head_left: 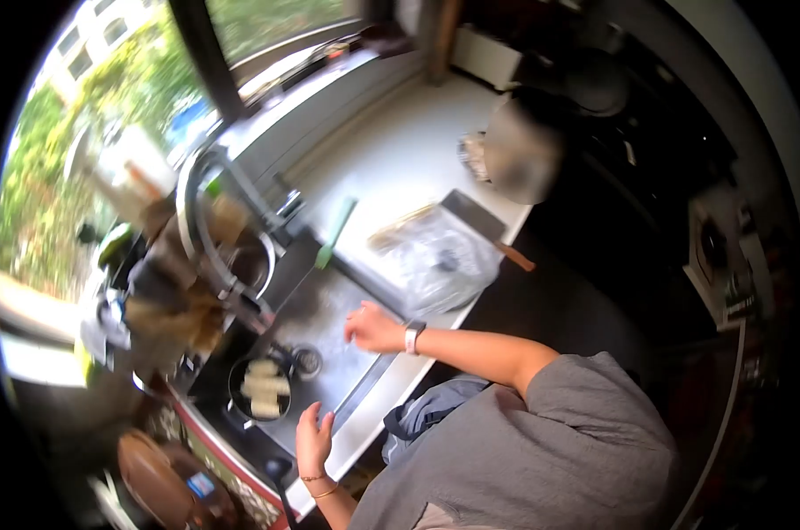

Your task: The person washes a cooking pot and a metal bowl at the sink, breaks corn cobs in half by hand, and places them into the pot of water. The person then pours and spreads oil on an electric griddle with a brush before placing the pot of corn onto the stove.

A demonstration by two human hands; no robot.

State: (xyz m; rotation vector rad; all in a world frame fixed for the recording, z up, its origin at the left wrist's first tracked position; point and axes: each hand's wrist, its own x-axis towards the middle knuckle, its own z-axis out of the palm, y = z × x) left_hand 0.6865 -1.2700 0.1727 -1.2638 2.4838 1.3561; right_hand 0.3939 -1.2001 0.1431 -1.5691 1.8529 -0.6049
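My left hand [311,444], with thin bracelets at the wrist, is held over the near edge of the sink, fingers and thumb apart, holding nothing. Beside it is a round pot [257,387] with several pale, elongated pieces inside. My right hand [373,329], below a wristwatch with a pale band, hovers over the metal sink [329,305]. Its slightly bent fingers are apart and hold nothing visible. A clear plastic bag [444,265] lies on the counter beyond it, next to a cleaver [473,215] with a brown handle.
An arched faucet [190,208] rises at the sink's far side. Green-handled tool [334,234] rests by the sink's rim. Blurred kitchen items crowd the left, below the window. A pale round object [523,155] stands on the white counter [356,168]. Dark utensil [280,477] lies near my left hand.
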